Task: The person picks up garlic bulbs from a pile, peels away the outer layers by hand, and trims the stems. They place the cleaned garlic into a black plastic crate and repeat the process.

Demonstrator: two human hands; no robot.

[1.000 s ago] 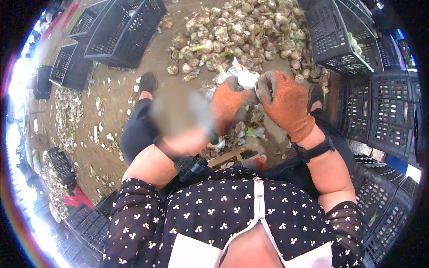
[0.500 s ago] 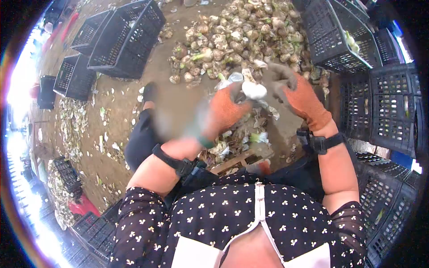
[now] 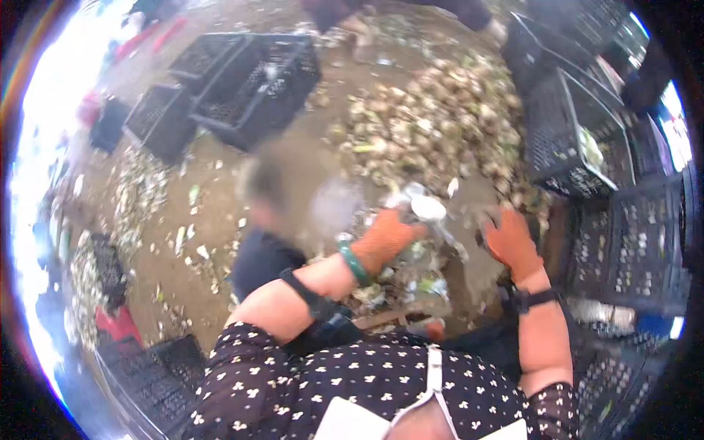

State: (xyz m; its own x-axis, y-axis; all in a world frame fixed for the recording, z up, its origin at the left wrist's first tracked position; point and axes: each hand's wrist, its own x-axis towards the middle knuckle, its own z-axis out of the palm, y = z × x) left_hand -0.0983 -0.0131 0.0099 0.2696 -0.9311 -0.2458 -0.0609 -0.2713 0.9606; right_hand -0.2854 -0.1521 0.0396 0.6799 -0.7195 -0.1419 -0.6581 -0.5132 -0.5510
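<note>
The left hand (image 3: 387, 238) pinched a white garlic bulb (image 3: 428, 208) at its two o'clock; the right hand (image 3: 510, 240), blurred, seemed parted and empty; a slack grip could have dropped the bulb into scraps (image 3: 427, 284) at six o'clock; a crate (image 3: 551, 136) bounded the right hand's one o'clock; floor (image 3: 309, 158) opened at the left's ten.

You're in a produce-handling workspace: black perforated plastic crates (image 3: 271, 114), heaped round brownish-white bulbs (image 3: 440, 125), pale scraps (image 3: 143, 194) littering brown floor (image 3: 220, 172).

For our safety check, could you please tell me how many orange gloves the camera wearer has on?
2: one orange glove on the left hand, which holds a round white bulb; the other on the right hand.
</note>
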